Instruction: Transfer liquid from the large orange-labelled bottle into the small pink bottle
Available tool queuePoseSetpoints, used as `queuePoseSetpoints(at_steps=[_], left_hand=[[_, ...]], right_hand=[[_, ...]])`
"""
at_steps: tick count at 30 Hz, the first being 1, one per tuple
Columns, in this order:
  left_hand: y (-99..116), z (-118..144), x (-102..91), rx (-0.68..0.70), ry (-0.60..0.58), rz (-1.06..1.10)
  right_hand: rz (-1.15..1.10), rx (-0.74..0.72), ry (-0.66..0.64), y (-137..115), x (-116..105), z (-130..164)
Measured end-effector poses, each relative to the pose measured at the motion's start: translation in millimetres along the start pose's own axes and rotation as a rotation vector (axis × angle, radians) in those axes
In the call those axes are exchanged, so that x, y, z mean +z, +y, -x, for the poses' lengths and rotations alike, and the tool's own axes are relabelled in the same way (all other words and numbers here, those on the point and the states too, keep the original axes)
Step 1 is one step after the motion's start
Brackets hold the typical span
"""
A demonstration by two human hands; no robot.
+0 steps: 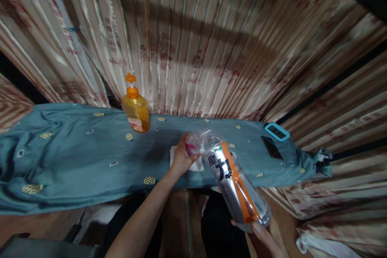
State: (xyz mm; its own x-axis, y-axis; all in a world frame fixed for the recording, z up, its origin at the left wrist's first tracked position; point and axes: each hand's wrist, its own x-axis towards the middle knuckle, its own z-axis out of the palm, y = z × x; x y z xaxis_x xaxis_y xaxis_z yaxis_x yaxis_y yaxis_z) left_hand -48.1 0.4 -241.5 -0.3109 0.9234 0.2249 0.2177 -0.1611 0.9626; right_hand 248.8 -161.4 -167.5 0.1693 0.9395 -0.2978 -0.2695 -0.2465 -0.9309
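Observation:
A large clear bottle [231, 181] with a silver and orange label tilts across the front edge of the cloth. Its upper end points away and to the left. Around its lower end, my right hand [267, 236] is closed, partly hidden beneath the bottle. My left hand [181, 157] is wrapped round crinkled clear plastic wrap [201, 137] at the upper end. Something pink shows through that wrap by my fingers; I cannot make out what it is. Under my left hand lies a piece of white paper [196, 166].
A teal cloth with pineapple prints [90, 157] covers the long, narrow surface. On it stand or lie an orange pump bottle [136, 111], a blue-framed digital clock [277, 132] and a dark phone [272, 148]. Patterned curtains [187, 48] hang close behind and at the right.

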Motion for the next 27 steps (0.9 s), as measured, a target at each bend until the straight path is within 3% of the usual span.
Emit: queuePoseSetpoints(at_steps=[10, 27], left_hand=[[-5, -2, -0.8, -0.003, 0.02, -0.006], [1, -4, -4.3, -0.011, 0.024, 0.002]], right_hand=[[0.001, 0.032, 0.0, -3, 6, 5], [-0.001, -0.038, -0.01, -7, 16, 10]])
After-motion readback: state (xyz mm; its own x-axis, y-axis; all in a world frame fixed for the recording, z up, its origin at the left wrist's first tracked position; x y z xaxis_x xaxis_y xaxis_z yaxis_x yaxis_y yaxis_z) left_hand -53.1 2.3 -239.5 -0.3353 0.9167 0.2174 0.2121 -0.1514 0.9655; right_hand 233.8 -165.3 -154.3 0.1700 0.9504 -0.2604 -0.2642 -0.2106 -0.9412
